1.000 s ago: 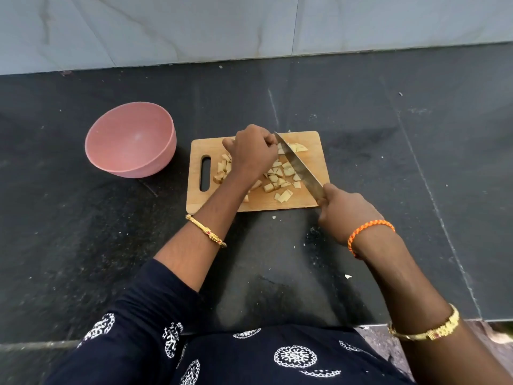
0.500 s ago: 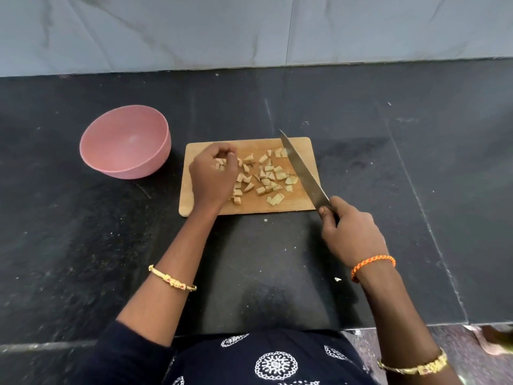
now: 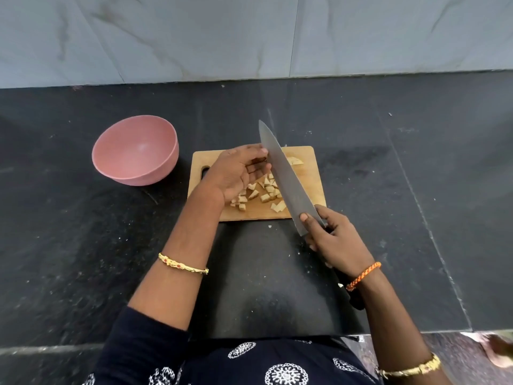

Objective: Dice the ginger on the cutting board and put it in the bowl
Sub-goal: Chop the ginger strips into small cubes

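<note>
— Head view: what surface, what room?
— Dark speckled stone table (image 3: 83, 245), seamed at right, backed by a pale grey veined wall (image 3: 249, 37). Small pale crumbs scattered near the front edge of the board.

— Containers?
— One pink bowl (image 3: 136, 151), upright on the table, just left of the wooden cutting board (image 3: 308, 165), not touching it. Nothing visible inside the bowl. Board lying flat, handle slot toward the bowl, partly hidden behind the wrist.

— And the ginger?
— Diced ginger (image 3: 263, 191) in a loose heap of pale cubes on the middle of the board, between the palm and the blade. One larger piece (image 3: 294, 161) apart from the heap, toward the far right of the board, beyond the blade. None in the bowl.

— Knife direction?
— Chef's knife (image 3: 280, 173) raised over the board, long axis running from near right to far left, tip pointing away and past the far edge of the board, flat of the blade turned up toward the camera.

— Hands?
— Right hand (image 3: 333, 240) wrapped round the knife handle at the near right corner of the board, thumb lying on the heel of the blade. Left hand (image 3: 238, 170) over the left half of the board, palm turned up and fingers loosely extended, fingertips meeting the side of the blade, gripping nothing. Gold bangles (image 3: 183, 266) on both forearms, orange braided thread (image 3: 363, 275) at the right wrist, dark patterned sleeve (image 3: 138, 351) at lower left.
</note>
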`<state>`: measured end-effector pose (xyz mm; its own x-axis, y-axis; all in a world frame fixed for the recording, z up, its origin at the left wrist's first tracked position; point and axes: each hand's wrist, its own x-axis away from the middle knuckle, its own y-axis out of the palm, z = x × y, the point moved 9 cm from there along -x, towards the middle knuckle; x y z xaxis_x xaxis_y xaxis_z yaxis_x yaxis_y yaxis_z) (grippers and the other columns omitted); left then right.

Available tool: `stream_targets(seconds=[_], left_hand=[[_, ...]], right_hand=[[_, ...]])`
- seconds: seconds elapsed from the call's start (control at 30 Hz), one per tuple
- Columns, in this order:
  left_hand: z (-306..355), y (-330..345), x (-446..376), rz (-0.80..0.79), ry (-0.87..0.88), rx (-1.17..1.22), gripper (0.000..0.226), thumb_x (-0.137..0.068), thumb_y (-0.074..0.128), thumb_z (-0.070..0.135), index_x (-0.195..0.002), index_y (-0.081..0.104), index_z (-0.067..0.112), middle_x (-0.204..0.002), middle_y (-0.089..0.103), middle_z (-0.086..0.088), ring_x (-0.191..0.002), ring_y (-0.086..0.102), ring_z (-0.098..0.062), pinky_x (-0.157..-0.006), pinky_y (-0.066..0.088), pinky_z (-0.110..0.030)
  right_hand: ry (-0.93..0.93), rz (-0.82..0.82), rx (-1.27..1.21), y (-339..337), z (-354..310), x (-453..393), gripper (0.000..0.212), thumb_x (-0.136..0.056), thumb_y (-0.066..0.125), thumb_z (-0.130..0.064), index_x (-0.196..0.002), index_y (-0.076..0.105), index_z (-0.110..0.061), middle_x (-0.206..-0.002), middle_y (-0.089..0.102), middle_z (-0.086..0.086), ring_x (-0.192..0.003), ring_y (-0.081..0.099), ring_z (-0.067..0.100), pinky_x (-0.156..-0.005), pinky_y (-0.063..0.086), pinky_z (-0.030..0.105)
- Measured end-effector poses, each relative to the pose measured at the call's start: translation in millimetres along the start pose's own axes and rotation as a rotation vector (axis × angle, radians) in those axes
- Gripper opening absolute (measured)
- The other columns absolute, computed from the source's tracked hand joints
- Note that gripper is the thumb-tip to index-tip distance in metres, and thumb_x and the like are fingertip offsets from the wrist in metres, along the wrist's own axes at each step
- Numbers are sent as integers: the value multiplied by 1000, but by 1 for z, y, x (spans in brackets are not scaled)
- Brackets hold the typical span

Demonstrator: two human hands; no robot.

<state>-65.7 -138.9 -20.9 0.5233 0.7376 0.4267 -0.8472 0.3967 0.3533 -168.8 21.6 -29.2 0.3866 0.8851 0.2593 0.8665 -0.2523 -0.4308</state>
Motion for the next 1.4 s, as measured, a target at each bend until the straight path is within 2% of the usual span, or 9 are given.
stream_targets(seconds=[0.13,0.23,0.43,0.63,0.83,1.13,1.23,1.33,1.4], left_hand=[[7,-22,1,142,84,-363,11,-89,60,10,-96,68,8,-93,71,-8,-90,69,-16,-78,56,-22],[18,-20,11,112,156,-638,19,-89,61,28,-103,70,20,-96,72,6,-85,65,4,-70,49,-11],[35,-72,30,498,465,-414,33,-97,45,34,-113,65,12,-109,69,2,-103,62,-2,-89,47,-15],[-5,-72,24,482,428,-476,58,-98,19,50,-139,41,16,-143,43,1,-126,37,-2,-107,28,-21],[-14,-52,13,504,419,-922,63,-97,15,51,-145,29,12,-153,27,-4,-143,19,-15,-119,11,-37],[-18,-15,-5,447,506,-963,57,-100,18,44,-139,39,10,-146,41,-7,-138,30,-18,-116,19,-38],[-13,-5,-4,430,571,-866,53,-99,18,44,-119,56,13,-123,59,-3,-119,49,-17,-106,36,-41],[-10,-11,-5,406,525,-675,49,-101,19,44,-86,57,16,-87,60,4,-87,55,-8,-84,44,-28],[-11,-20,-6,373,463,-517,47,-100,19,46,-98,60,22,-100,62,8,-96,55,0,-86,40,-17]], right_hand=[[55,107,-13,-9,11,-4,25,-95,50,-26,-82,55,-5,-54,50,-2,-37,46,2,-37,35,14],[78,260,73,-27,18,-6,24,-94,50,-26,-80,55,-7,-60,56,3,-59,54,20,-55,42,27],[136,313,268,-48,19,-7,15,-94,45,-32,-103,54,-24,-72,58,1,-78,59,31,-72,51,38],[195,342,421,-50,11,-3,32,-96,41,-30,-127,52,-31,-97,64,13,-87,61,35,-79,54,44],[143,330,576,-31,6,4,38,-98,38,-29,-135,46,-34,-99,61,14,-85,58,35,-67,45,33],[63,203,601,1,-4,11,41,-97,36,-22,-136,43,-32,-94,56,14,-89,57,38,-70,42,36],[41,165,585,13,-8,12,42,-97,36,-22,-136,42,-33,-96,60,15,-91,57,38,-68,38,35],[46,185,505,3,-11,15,40,-94,40,-23,-131,49,-36,-94,65,14,-92,58,38,-74,48,38],[62,238,441,-8,-11,17,39,-93,43,-23,-129,53,-37,-96,67,12,-93,60,37,-77,50,39]])
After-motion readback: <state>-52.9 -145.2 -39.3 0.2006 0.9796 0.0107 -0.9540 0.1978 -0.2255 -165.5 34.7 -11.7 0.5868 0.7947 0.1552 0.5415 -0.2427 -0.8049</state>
